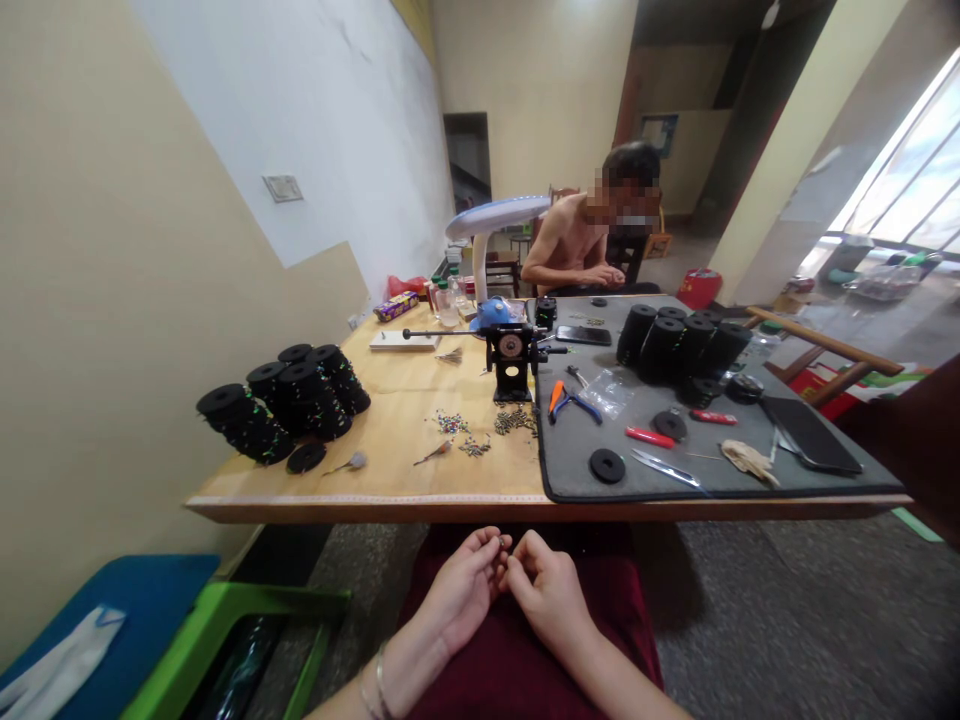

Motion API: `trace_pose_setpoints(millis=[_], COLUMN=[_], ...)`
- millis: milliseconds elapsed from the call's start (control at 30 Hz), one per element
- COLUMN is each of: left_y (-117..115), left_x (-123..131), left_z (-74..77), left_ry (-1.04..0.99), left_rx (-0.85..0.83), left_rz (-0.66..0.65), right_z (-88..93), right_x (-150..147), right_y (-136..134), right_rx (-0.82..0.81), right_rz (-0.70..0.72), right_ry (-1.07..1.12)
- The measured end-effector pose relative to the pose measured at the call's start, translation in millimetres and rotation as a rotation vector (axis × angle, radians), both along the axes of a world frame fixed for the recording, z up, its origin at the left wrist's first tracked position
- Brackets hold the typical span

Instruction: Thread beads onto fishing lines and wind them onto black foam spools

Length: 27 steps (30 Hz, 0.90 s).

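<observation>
My left hand [471, 578] is over my lap, palm up, thumb and fingers pinched on a tiny dark piece too small to name. Close against it, my right hand [549, 585] has its thumb and forefinger pressed together; what they hold, if anything, is too small to make out. On the table in front lie small piles of coloured beads [450, 424] and brass-coloured bits [514, 420]. Two small feathery tufts [437, 453] rest near the front edge. Behind the piles stands a black hand-cranked device [511, 362] with a dial.
Stacks of black foam discs [300, 395] stand at the table's left, more stacks [675, 345] at right. The grey mat [570, 470] carries pliers [577, 402], scissors [664, 467], red-handled tools [649, 437] and a phone [814, 435]. A lamp [484, 250] and a seated person [574, 240] are beyond.
</observation>
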<state>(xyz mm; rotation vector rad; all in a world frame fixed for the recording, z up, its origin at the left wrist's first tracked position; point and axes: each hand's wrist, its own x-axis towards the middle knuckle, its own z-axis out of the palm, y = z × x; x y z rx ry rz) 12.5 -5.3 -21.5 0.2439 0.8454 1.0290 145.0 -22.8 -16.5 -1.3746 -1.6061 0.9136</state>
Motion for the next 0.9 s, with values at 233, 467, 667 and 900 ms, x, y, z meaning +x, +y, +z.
trace_pose_setpoints(millis=[233, 467, 667, 900], left_y=[-0.4, -1.3, -3.5, -2.5], left_x=[0.5, 0.2, 0.9, 2.5], left_z=[2.6, 0.0, 1.7, 5.9], left_ry=[0.006, 0.016, 0.053, 0.038], left_rx=[0.002, 0.034, 0.082, 0.081], left_rz=[-0.005, -0.016, -0.003, 0.004], right_z=[0.5, -1.3, -4.5, 1.0], right_x=[0.2, 0.1, 0.5, 0.9], right_y=[0.6, 0.8, 0.9, 0.3], right_rx=[-0.012, 0.006, 0.011, -0.028], right_rz=[-0.001, -0.007, -0.013, 0.011], right_ry=[-0.007, -0.015, 0.004, 0.067])
